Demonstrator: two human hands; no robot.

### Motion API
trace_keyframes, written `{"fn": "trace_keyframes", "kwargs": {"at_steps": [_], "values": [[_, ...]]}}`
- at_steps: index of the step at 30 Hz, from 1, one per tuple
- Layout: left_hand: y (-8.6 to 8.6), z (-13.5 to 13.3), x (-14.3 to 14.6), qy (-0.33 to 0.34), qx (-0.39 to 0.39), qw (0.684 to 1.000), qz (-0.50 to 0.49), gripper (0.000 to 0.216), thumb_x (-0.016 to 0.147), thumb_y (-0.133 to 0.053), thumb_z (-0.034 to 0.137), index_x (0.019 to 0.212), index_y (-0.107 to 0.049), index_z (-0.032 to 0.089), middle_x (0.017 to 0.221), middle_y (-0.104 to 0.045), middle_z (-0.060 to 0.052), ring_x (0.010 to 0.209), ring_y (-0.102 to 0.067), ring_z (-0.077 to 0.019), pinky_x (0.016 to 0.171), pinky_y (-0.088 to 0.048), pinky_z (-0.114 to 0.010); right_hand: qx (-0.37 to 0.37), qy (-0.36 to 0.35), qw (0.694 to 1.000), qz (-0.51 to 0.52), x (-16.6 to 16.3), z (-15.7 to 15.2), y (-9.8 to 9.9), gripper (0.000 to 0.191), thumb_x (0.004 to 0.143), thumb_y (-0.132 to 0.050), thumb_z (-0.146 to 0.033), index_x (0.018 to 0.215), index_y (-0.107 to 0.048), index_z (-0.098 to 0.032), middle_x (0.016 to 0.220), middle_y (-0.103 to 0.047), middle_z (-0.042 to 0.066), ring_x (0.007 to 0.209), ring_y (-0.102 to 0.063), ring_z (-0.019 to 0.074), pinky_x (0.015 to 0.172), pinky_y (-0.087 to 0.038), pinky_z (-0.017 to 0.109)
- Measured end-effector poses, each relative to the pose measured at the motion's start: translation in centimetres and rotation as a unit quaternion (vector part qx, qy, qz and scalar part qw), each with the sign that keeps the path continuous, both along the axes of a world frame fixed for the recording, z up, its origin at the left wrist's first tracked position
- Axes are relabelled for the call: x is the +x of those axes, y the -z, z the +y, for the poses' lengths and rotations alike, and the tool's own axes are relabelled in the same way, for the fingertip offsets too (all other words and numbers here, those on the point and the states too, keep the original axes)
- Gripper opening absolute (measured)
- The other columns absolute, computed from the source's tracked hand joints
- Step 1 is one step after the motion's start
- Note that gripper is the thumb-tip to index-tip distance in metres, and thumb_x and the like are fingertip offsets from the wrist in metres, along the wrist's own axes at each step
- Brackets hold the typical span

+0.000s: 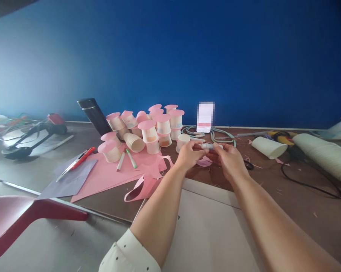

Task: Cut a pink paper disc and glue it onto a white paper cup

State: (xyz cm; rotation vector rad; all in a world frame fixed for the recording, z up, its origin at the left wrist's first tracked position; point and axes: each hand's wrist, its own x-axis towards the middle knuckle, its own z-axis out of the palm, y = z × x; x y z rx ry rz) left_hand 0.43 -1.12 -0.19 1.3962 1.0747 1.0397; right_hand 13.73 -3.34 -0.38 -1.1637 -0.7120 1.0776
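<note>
Both hands meet over the brown table, gripping a short whitish pen-like tube [206, 146] held level between them. My left hand [190, 153] pinches its left end, and my right hand [231, 158] has fingers closed on the right end. Its exact kind is too small to make out. Just left of my left hand stands an upright white paper cup [183, 140]. Below the hands lies a pink paper disc [204, 161], partly covered. Farther left are several stacked paper cups topped with pink paper [149, 132].
Pink sheets [102, 177], markers [131, 158], scissors [76, 162] and cut paper [147, 185] lie left. A phone [205, 117] leans on the blue wall beside a coiled cable [224, 136]. Right are a tipped cup [268, 148] and a long cup stack [323, 156]. A red chair [45, 209] stands front left.
</note>
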Motion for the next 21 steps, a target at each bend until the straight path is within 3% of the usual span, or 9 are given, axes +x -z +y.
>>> {"fn": "trace_keyframes", "kwargs": {"at_steps": [4,9,17,21], "values": [[0.3,0.3,0.0,-0.013,-0.014,0.999,-0.041,0.028,0.08,-0.076,0.018,0.107,-0.072,0.013,0.077,-0.067,-0.001,0.064,-0.061,-0.0097,0.07,-0.053,-0.025,-0.014,-0.025,0.999,-0.024,0.0,-0.2,0.1,0.013,0.082,-0.076,-0.023,0.088,-0.065,-0.02,0.072,-0.073,0.004,0.056,-0.072,0.0194,0.056,-0.063,0.03],[0.5,0.6,-0.3,-0.023,-0.022,0.996,-0.089,0.021,0.08,-0.075,0.016,0.101,-0.074,0.015,0.083,-0.068,-0.002,0.07,-0.063,-0.0097,0.077,-0.056,-0.026,-0.035,-0.004,0.999,-0.013,0.9,-0.1,-0.1,0.006,0.086,-0.071,-0.023,0.091,-0.071,-0.02,0.082,-0.075,0.004,0.061,-0.072,0.0159,0.058,-0.063,0.027],[-0.2,0.1,-0.3,-0.032,-0.04,0.997,-0.066,0.02,0.08,-0.076,0.016,0.1,-0.073,0.013,0.075,-0.067,-0.001,0.067,-0.063,-0.0093,0.073,-0.054,-0.023,-0.038,-0.01,0.999,-0.008,1.7,-0.2,-0.4,0.005,0.08,-0.077,-0.024,0.083,-0.079,-0.02,0.081,-0.076,0.004,0.063,-0.068,0.0134,0.058,-0.059,0.022],[-0.8,-0.3,-0.5,-0.028,-0.021,0.999,-0.031,0.021,0.08,-0.076,0.019,0.101,-0.075,0.014,0.072,-0.067,-0.001,0.067,-0.064,-0.0096,0.069,-0.049,-0.021,-0.031,-0.005,0.999,-0.014,2.1,-0.3,-0.2,0.015,0.075,-0.082,-0.03,0.079,-0.078,-0.017,0.076,-0.074,0.005,0.063,-0.066,0.0136,0.059,-0.059,0.023]]}}
